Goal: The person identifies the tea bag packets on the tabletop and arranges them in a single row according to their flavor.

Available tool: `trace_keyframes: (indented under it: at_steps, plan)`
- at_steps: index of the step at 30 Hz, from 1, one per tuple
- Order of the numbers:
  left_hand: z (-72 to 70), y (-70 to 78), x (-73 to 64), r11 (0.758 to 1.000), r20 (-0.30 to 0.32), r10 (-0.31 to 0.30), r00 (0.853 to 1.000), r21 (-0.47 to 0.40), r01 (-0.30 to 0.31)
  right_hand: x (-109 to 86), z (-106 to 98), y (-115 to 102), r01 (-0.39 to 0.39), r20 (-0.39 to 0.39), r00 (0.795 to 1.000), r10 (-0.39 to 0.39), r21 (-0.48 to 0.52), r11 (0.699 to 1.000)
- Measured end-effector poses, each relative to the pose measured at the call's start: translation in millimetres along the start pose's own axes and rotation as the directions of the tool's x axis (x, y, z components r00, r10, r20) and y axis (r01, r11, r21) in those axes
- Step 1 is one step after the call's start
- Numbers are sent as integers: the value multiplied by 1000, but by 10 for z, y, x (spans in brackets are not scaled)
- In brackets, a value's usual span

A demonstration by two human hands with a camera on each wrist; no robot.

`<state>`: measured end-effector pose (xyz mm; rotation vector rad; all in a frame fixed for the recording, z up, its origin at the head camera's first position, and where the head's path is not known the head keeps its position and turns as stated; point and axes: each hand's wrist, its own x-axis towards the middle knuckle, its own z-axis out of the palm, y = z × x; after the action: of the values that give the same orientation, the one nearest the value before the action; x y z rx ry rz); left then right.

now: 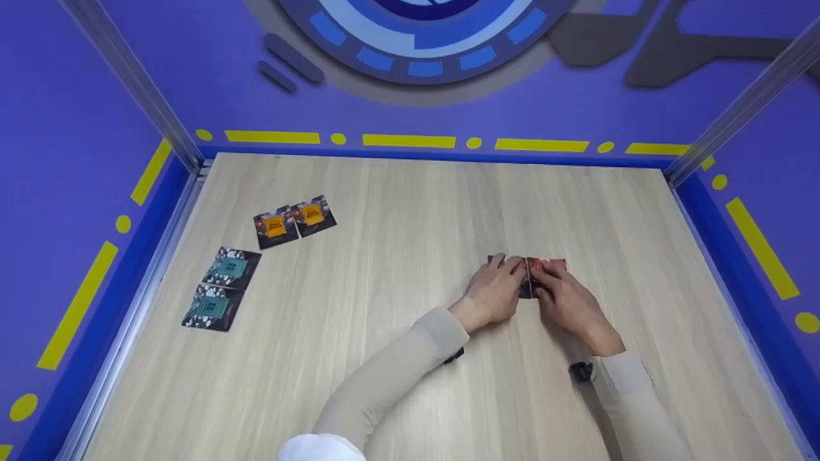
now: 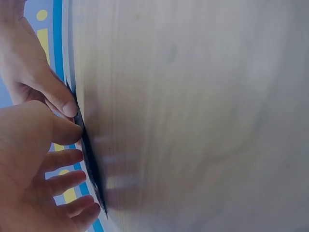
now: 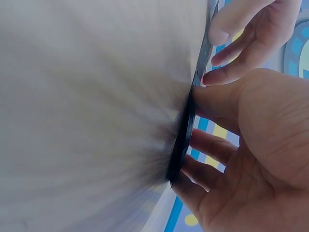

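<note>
Two flat square packets lie side by side on the table at the centre right, with a thin seam between them. My left hand [image 1: 494, 289] covers most of the left packet [image 1: 525, 290], which looks dark with a little red. On the right packet [image 1: 556, 263], red along its far edge, rests my right hand [image 1: 570, 306]. Both wrist views show spread fingertips and thumb touching the top of a thin dark packet [image 2: 92, 162], the same on the right side with its packet [image 3: 181, 145]. The packets' fronts are mostly hidden under the hands.
Two black packets with orange labels [image 1: 274, 226] lie together at the back left. Nearer the left edge are two more with teal labels [image 1: 210, 307], one touching the other. Blue panels [image 1: 410, 121] with metal posts enclose the wooden table [image 1: 384, 269].
</note>
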<state>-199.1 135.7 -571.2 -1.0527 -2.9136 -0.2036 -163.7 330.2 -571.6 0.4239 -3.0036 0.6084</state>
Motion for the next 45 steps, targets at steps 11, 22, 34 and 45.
trace_keyframes:
  at_steps: [11,22,34,45]
  plan:
    - [-90,-144,-61,999,-31,-20,999,-46,19,30,14,-3,-21,25,999,21,-10,1000]
    - [-183,-593,-162,992,-46,-82,996,-101,77,10,-3,-42,-49,51,997,50,-17,999]
    - [-354,-1218,-404,964,-34,-209,977,-174,201,-1,9,-23,-55,51,997,56,-14,998]
    - [-459,-1838,-579,920,-118,-358,926,-211,329,20,1,-15,-44,42,998,45,-11,999]
